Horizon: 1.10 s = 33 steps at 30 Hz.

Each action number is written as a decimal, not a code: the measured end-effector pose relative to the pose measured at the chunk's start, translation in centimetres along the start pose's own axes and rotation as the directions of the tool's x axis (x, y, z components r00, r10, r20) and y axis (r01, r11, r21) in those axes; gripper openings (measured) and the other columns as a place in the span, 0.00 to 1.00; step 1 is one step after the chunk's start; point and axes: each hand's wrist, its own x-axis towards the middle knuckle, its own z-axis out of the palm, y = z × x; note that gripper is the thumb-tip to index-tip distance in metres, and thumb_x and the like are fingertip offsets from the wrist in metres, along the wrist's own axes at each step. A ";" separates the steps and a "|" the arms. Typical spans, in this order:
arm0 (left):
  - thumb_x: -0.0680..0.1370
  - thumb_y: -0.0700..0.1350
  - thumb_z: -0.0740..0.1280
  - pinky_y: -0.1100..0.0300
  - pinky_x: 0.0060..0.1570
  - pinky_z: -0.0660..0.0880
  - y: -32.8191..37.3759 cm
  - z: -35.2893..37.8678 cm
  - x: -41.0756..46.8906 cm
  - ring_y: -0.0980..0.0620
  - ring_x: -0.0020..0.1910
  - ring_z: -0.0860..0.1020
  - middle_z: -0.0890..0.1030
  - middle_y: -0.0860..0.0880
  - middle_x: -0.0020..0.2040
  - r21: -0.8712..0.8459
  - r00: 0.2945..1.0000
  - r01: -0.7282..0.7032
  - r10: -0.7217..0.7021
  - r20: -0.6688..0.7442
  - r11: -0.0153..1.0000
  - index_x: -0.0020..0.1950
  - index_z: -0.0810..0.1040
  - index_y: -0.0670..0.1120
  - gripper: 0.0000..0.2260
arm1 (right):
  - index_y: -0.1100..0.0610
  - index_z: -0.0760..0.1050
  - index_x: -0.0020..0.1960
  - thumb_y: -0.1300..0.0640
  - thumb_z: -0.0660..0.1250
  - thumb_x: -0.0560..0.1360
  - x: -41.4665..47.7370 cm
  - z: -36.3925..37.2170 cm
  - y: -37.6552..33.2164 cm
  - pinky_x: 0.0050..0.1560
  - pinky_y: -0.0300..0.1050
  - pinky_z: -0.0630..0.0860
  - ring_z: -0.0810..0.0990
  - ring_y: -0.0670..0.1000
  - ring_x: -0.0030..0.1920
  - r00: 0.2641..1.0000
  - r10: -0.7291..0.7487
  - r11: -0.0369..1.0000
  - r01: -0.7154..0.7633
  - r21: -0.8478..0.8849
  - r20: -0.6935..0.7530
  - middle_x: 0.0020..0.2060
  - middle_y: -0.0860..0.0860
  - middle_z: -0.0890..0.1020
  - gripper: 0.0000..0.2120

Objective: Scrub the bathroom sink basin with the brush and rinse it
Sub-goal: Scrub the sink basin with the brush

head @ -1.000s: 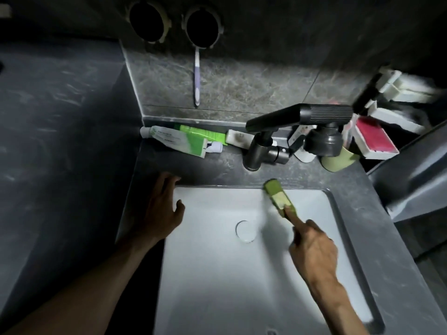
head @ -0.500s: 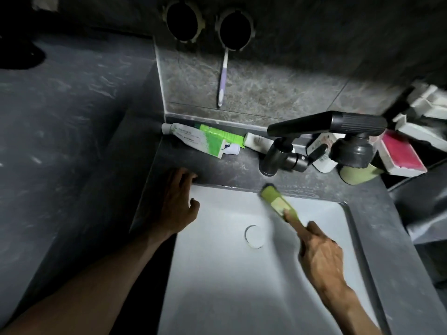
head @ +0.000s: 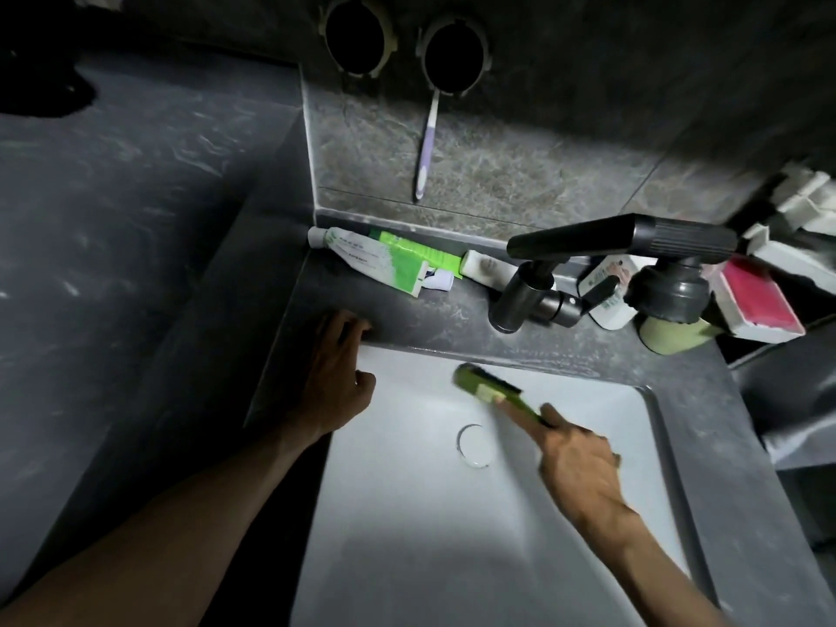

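Brush (head: 491, 388) has swept left along the back wall of the basin (head: 407, 536) to above the drain (head: 472, 445), centre frame — right hand (head: 577, 463) grips its handle, left hand (head: 332, 377) braces flat on the rim; risk: hard strokes flick grime onto the toothpaste tube (head: 375, 260).

Left hand (head: 332, 377) flat, fingers relaxed; right hand (head: 574, 459) curled around the brush (head: 488, 389), forefinger extended.

Glossy white basin (head: 407, 558); matt stone-look counter (head: 425, 319).
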 end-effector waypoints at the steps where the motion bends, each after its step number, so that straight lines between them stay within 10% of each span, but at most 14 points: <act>1: 0.62 0.39 0.72 0.49 0.59 0.73 0.0 0.0 -0.1 0.42 0.61 0.72 0.71 0.43 0.63 0.006 1.000 0.004 -0.004 0.001 1.000 0.61 0.75 0.43 0.27 | 0.30 0.48 0.76 0.65 0.62 0.69 1.2 0.0 -1.8 0.32 0.46 0.70 0.79 0.52 0.35 0.997 -0.080 0.997 0.079 -0.002 -0.015 0.54 0.46 0.73 0.47; 6: 0.62 0.38 0.72 0.47 0.59 0.75 -0.4 0.2 0.1 0.41 0.62 0.72 0.71 0.43 0.64 -0.019 1.000 0.005 -0.005 0.011 1.000 0.61 0.74 0.43 0.27 | 0.38 0.63 0.75 0.68 0.63 0.56 1.7 0.4 -3.6 0.26 0.38 0.42 0.63 0.51 0.22 0.982 -0.095 0.996 0.094 -0.013 -0.165 0.40 0.47 0.74 0.50; 9: 0.61 0.40 0.69 0.47 0.60 0.74 -0.4 0.1 0.2 0.40 0.61 0.72 0.71 0.42 0.63 -0.021 1.000 0.015 -0.015 0.010 1.000 0.60 0.74 0.42 0.26 | 0.45 0.59 0.78 0.67 0.68 0.64 -1.5 2.1 0.8 0.23 0.39 0.51 0.62 0.51 0.22 0.994 0.057 0.998 -0.060 -0.026 -0.091 0.36 0.45 0.77 0.46; 14: 0.64 0.38 0.74 0.44 0.59 0.74 -0.5 0.4 0.3 0.40 0.62 0.71 0.69 0.43 0.65 0.005 0.999 0.033 -0.033 0.032 0.999 0.64 0.73 0.43 0.29 | 0.49 0.68 0.54 0.51 0.62 0.78 -3.5 2.4 6.0 0.29 0.51 0.75 0.79 0.59 0.31 0.961 0.241 0.967 -0.226 0.117 -0.133 0.41 0.49 0.80 0.07; 21: 0.63 0.36 0.75 0.47 0.59 0.71 0.3 0.0 0.6 0.40 0.60 0.71 0.70 0.43 0.63 0.015 0.999 0.035 -0.035 0.041 0.999 0.63 0.74 0.42 0.28 | 0.51 0.65 0.50 0.47 0.55 0.83 -1.0 1.7 7.1 0.28 0.44 0.64 0.76 0.57 0.27 0.940 0.269 0.962 -0.250 0.109 -0.210 0.29 0.46 0.69 0.08; 33: 0.69 0.43 0.61 0.58 0.62 0.64 1.0 -1.1 0.2 0.47 0.64 0.69 0.73 0.40 0.68 -0.117 0.988 0.153 -0.153 0.003 0.981 0.67 0.74 0.41 0.26 | 0.51 0.68 0.63 0.54 0.52 0.83 6.6 0.2 -10.0 0.37 0.46 0.63 0.80 0.59 0.37 0.980 -0.017 0.987 0.049 0.156 -0.198 0.40 0.50 0.82 0.11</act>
